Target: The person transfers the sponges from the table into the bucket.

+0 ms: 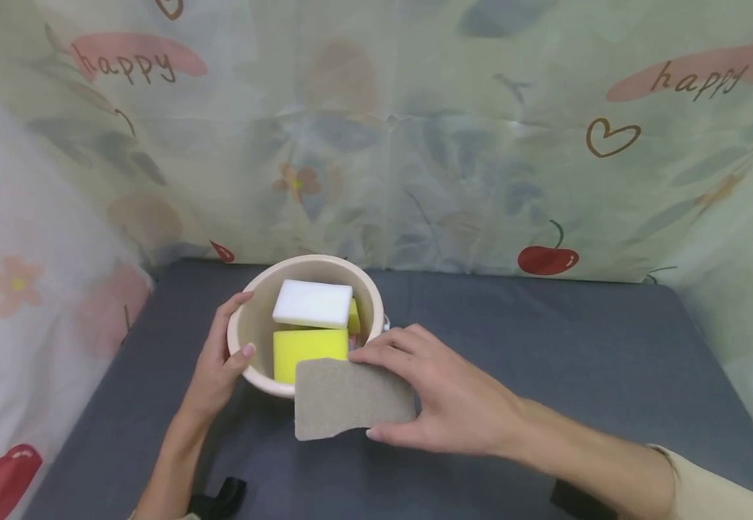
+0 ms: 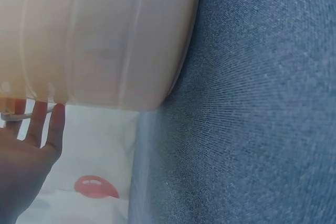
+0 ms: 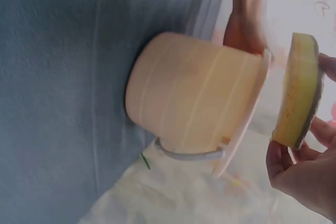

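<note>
A cream bucket (image 1: pixel 262 375) stands on the dark cloth-covered table. Inside it lie a white sponge block (image 1: pixel 312 303) and a yellow sponge (image 1: pixel 305 348), with more yellow and a bit of pink partly hidden at the right. My left hand (image 1: pixel 217 365) grips the bucket's left rim, thumb over the edge and fingers along the outer wall. Above the near right rim, my right hand (image 1: pixel 444 390) pinches a scouring sponge (image 3: pixel 300 90) by its edges. Its grey scrubbing face points up in the head view; the right wrist view shows its yellow foam side.
A grey bucket handle (image 3: pixel 189 156) hangs at the bucket's side. Behind the dark table (image 1: pixel 545 347) rises a printed curtain (image 1: pixel 415 180) with cherries, hearts and lettering. More curtain hangs at both sides. Black straps show near both wrists.
</note>
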Action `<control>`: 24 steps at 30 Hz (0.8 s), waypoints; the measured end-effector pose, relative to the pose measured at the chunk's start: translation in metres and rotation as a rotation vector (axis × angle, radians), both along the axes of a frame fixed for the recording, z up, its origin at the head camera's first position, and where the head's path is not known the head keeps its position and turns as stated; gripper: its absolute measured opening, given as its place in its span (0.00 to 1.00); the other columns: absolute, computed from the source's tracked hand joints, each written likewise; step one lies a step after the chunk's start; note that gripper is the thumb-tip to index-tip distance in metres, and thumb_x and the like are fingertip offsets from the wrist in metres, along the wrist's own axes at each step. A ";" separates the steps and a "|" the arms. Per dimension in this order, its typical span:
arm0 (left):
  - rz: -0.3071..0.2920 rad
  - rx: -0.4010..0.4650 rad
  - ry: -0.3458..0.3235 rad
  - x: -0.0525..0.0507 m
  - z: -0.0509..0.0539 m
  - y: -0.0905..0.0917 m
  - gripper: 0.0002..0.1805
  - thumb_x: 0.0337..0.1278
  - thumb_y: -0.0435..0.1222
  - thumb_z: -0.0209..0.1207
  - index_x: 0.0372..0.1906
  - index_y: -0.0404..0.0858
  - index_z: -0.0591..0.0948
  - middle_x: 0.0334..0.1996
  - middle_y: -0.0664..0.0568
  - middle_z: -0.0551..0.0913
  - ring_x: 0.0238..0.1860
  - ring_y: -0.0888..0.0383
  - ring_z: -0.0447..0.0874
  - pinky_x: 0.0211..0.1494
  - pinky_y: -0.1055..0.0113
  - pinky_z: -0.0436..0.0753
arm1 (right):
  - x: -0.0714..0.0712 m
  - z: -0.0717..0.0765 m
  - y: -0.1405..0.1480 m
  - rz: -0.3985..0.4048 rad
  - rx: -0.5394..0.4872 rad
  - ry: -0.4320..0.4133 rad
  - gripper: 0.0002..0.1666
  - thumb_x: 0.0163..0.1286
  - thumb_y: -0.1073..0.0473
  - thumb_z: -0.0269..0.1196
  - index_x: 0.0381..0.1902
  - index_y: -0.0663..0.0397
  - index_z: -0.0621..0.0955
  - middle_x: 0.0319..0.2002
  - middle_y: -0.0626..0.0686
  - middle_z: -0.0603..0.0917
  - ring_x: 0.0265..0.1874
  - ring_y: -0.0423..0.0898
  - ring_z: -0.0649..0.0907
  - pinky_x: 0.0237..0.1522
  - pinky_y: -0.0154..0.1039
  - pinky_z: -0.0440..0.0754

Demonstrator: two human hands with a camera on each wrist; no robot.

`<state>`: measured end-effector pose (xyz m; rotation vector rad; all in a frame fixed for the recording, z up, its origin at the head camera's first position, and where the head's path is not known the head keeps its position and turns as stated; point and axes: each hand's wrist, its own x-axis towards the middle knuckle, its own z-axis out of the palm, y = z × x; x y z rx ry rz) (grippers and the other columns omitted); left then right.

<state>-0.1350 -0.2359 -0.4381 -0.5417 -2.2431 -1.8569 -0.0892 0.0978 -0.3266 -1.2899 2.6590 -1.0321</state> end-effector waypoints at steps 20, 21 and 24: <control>-0.004 0.059 0.003 -0.001 -0.001 -0.001 0.38 0.58 0.29 0.58 0.75 0.39 0.61 0.68 0.47 0.63 0.58 0.54 0.70 0.54 0.74 0.75 | -0.043 0.013 -0.027 -0.061 0.049 0.045 0.37 0.56 0.46 0.74 0.64 0.44 0.77 0.54 0.43 0.77 0.54 0.45 0.72 0.48 0.37 0.76; -0.003 0.060 0.003 -0.001 -0.001 -0.001 0.38 0.58 0.30 0.58 0.75 0.39 0.61 0.68 0.47 0.63 0.58 0.54 0.70 0.54 0.74 0.75 | -0.045 0.013 -0.030 -0.064 0.055 0.044 0.37 0.56 0.46 0.73 0.64 0.44 0.77 0.54 0.43 0.77 0.54 0.45 0.72 0.48 0.37 0.76; 0.001 0.050 0.004 -0.001 -0.001 -0.002 0.38 0.59 0.30 0.58 0.75 0.39 0.61 0.68 0.47 0.63 0.59 0.53 0.69 0.55 0.74 0.74 | -0.049 0.013 -0.037 -0.086 0.079 0.016 0.37 0.56 0.46 0.74 0.63 0.45 0.77 0.55 0.43 0.77 0.54 0.45 0.72 0.47 0.37 0.76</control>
